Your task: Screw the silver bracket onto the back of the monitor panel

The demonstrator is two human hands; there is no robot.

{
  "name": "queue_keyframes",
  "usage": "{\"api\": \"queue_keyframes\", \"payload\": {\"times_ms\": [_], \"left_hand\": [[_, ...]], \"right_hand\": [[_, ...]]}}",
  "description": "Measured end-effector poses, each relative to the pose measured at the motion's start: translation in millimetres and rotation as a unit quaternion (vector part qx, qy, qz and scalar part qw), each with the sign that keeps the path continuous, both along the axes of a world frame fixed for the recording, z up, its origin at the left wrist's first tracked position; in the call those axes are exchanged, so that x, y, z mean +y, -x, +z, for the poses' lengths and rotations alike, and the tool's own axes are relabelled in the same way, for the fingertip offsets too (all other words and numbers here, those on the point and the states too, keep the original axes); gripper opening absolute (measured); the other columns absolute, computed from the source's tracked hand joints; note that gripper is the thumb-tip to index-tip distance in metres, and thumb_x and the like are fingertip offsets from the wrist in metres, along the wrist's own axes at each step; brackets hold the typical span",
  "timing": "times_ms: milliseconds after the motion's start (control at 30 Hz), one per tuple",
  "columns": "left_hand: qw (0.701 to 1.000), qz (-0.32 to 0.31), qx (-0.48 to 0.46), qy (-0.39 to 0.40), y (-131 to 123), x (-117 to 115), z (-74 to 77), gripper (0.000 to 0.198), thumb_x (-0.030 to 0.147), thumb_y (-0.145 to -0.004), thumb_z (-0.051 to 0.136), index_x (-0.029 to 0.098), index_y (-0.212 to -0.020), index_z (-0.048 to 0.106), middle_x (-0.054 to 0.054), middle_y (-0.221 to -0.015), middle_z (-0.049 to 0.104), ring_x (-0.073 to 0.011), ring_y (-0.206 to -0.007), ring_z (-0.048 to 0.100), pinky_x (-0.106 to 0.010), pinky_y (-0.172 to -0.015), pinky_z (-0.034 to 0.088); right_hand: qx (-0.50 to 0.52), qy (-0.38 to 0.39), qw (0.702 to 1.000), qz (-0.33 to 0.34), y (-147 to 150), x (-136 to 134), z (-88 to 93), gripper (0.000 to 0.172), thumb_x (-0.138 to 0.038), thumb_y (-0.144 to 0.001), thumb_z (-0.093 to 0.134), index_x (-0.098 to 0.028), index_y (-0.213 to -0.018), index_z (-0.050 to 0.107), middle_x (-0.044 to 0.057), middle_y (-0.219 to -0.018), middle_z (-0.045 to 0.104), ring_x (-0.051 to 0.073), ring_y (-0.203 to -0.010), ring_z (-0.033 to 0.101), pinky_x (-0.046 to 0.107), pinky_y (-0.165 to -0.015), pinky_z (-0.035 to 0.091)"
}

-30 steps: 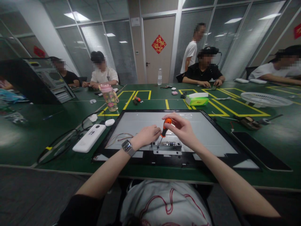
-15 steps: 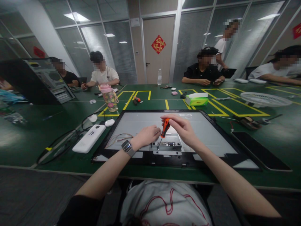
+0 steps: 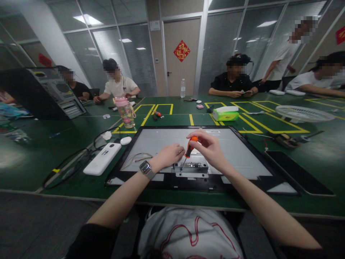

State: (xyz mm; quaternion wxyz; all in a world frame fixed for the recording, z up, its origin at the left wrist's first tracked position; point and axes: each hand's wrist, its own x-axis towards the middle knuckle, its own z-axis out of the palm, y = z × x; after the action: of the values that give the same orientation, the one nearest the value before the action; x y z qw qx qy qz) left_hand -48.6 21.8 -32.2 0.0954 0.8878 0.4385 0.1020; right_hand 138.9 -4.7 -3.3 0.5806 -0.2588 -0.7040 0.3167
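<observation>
A flat display panel [image 3: 237, 158] with a black frame lies on the table in front of me, its back facing up. Near its front edge is a metal bracket [image 3: 203, 169] with small fittings. My right hand [image 3: 208, 145] grips the orange-and-black handle of a screwdriver [image 3: 192, 145], which leans so that its tip meets the left part of the bracket. My left hand [image 3: 171, 154], with a watch on the wrist, is closed just left of the screwdriver shaft; its fingertips are curled by the bracket and what they hold is hidden. Thin wires [image 3: 140, 156] lie left of it.
A white power bank [image 3: 102, 159] and a black cable [image 3: 67, 180] lie to the left, with a pink-lidded bottle [image 3: 125, 113] behind. Right of the panel is a dark flat slab [image 3: 299, 172]. A green tissue pack [image 3: 225, 114] sits beyond. Several people sit across the table.
My right hand's fingers have shifted and curled around the screwdriver handle, which tilts slightly to the right. My left hand stays put. A standing person in the background has moved right.
</observation>
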Motion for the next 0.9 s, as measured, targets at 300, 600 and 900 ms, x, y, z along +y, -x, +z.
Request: {"api": "queue_keyframes", "payload": {"times_ms": [300,600,900], "left_hand": [[1.000,-0.005,0.002,-0.015,1.2,3.3,-4.6,0.024,0.028,-0.099,0.042,0.019,-0.100,0.064,-0.008,-0.100,0.064,-0.0219,-0.092,0.063,-0.032,-0.084,0.048],[1.000,-0.008,-0.006,-0.012,2.0,2.9,-4.7,0.024,0.027,-0.099,0.041,0.019,-0.102,0.064,-0.008,-0.102,0.065,-0.0221,-0.093,0.064,-0.032,-0.085,0.049],[1.000,-0.013,0.003,-0.018,1.0,2.1,-2.4,0.027,0.027,-0.100,0.038,0.018,-0.100,0.064,-0.009,-0.104,0.065,-0.0226,-0.094,0.064,-0.032,-0.083,0.049]], "right_hand": [[-0.001,0.077,0.994,0.080,-4.9,4.6,-2.6,0.027,-0.042,-0.091,0.063,-0.026,-0.110,0.073,0.005,-0.097,0.072,0.020,-0.091,0.067,0.039,-0.086,0.054],[0.048,0.120,0.980,0.148,-3.1,4.8,-4.4,0.020,-0.043,-0.086,0.070,-0.028,-0.099,0.074,0.002,-0.095,0.070,0.018,-0.089,0.065,0.034,-0.085,0.052],[0.054,0.123,0.977,0.164,-2.4,3.3,-2.0,0.019,-0.046,-0.083,0.073,-0.028,-0.089,0.074,0.002,-0.096,0.068,0.020,-0.096,0.064,0.038,-0.094,0.051]]}}
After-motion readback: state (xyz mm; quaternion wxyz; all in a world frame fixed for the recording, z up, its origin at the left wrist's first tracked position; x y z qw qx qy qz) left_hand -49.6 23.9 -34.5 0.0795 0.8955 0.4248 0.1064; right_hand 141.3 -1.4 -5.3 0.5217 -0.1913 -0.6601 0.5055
